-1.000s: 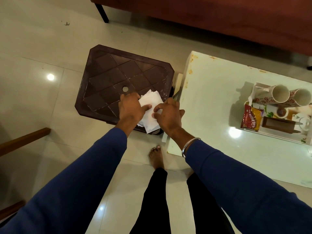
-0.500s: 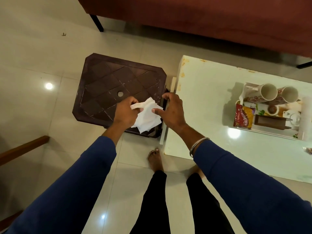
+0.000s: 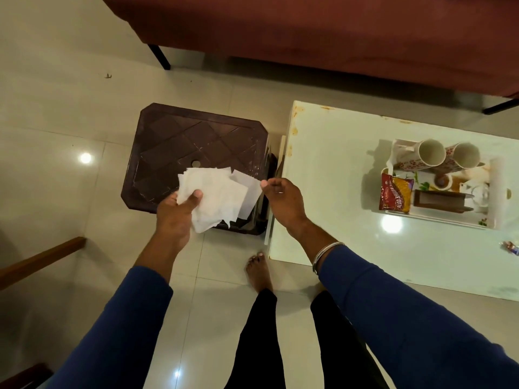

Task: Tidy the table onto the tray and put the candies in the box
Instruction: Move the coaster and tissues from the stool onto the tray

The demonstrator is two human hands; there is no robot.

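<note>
The white tray [image 3: 495, 192] sat near the far right edge of the white tabletop [image 3: 331, 175], with two mugs [image 3: 446, 157], a snack packet [image 3: 394, 196] and a brown box [image 3: 441, 202] on it. A candy [image 3: 511, 247] lay at the right edge. The left hand [image 3: 175, 214] gripped a bunch of white tissues [image 3: 216, 196] over a brown stool [image 3: 196, 144]. The right hand [image 3: 283, 200] pinched one tissue's corner with its fingers [image 3: 271, 185].

red and yellow snack packet [image 3: 396, 195], lying in the white tray [image 3: 494, 192] on the tabletop [image 3: 331, 175]: white lettering along it reads "aloo bhujia". a small "10" shows near its lower left corner. brand mark at its top too small to read. no other text legible.
</note>
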